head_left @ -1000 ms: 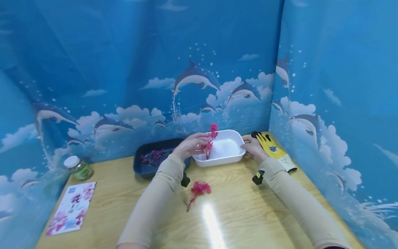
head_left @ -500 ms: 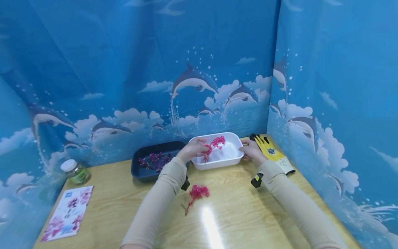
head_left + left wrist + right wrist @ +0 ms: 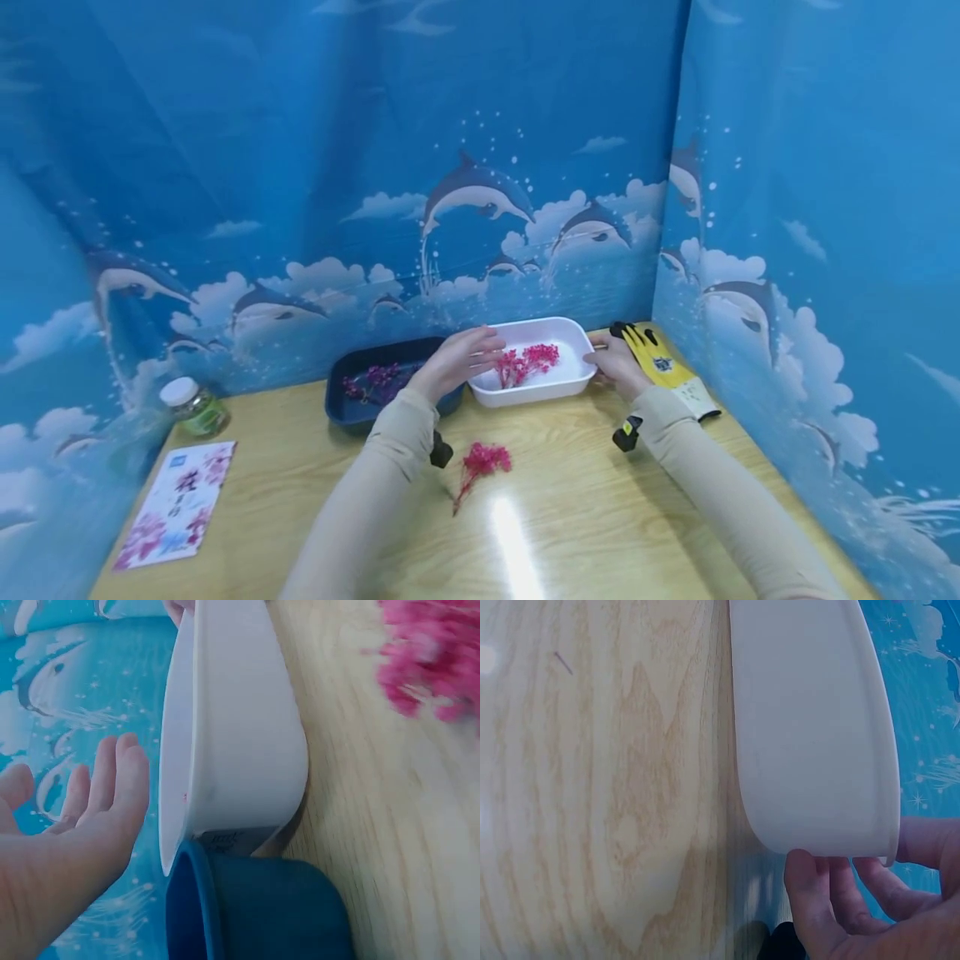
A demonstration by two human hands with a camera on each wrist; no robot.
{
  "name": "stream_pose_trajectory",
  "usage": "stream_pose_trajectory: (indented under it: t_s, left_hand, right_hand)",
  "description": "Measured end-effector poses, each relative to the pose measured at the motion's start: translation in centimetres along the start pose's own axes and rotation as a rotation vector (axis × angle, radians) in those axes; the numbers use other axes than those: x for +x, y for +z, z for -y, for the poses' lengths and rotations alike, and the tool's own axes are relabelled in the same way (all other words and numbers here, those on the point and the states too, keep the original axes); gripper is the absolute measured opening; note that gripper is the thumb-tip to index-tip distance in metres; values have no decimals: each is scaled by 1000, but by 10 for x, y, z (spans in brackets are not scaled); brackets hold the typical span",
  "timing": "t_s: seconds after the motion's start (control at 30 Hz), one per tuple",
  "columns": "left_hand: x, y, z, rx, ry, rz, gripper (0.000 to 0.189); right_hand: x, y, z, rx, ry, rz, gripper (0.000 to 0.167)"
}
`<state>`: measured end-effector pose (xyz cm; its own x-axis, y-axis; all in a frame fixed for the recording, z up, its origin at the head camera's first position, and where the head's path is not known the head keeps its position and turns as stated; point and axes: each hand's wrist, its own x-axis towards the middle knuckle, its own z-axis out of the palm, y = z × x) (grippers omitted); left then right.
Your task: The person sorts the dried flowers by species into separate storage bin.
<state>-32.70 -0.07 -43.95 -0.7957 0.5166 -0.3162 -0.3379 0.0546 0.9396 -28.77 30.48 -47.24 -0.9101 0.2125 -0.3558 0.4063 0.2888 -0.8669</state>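
Observation:
Inside the white rectangular tray (image 3: pixel 570 350) lie sprigs of pink dried flowers (image 3: pixel 528 363). My left hand (image 3: pixel 459 360) is over the tray's left end, its fingers apart and holding nothing; the left wrist view shows it clear of the rim. At the opposite end my right hand (image 3: pixel 885 896) grips the tray, thumb over the rim and fingertips against the outer wall. Another pink sprig (image 3: pixel 482 462) lies on the wooden table in front. Purple dried flowers (image 3: pixel 380 382) fill part of a dark blue tray (image 3: pixel 347 414), partly hidden by the left arm.
Yellow work gloves (image 3: pixel 663 364) lie right of the white tray, close to my right hand. A jar (image 3: pixel 197 408) with a white lid stands at the far left, behind a floral printed packet (image 3: pixel 176 504). Dolphin-patterned curtains (image 3: pixel 360 208) close off the back and sides.
My left hand has let go of a pink flower sprig, which went from upright to lying in the white tray. The hand has drawn up and left. The right hand keeps its grip.

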Motion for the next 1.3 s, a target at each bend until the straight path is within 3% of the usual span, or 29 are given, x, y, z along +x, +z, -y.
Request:
stream_pose_trajectory:
  t_s: [0.17,0.43,0.57,0.77,1.07,1.3]
  left_hand:
    - [-24,-5,6,-20,7,32,59]
    - [-60,-14,18,-215,-31,56,54]
    - [-75,-17,26,-230,-35,82,55]
    - [-94,-18,47,-148,-7,102,55]
    - [-104,-14,78,45,11,30,49]
    - [-106,-5,91,335,60,-2,48]
  right_hand:
    - [0,-1,0,-9,-7,-1,54]
    - [3,-3,-3,-2,-8,3,56]
    - [2,-3,-2,-2,-13,8,56]
    - [-1,0,1,-12,-22,16,57]
    - [0,1,1,-35,-34,18,56]
    - [1,1,2,-30,-15,14,55]
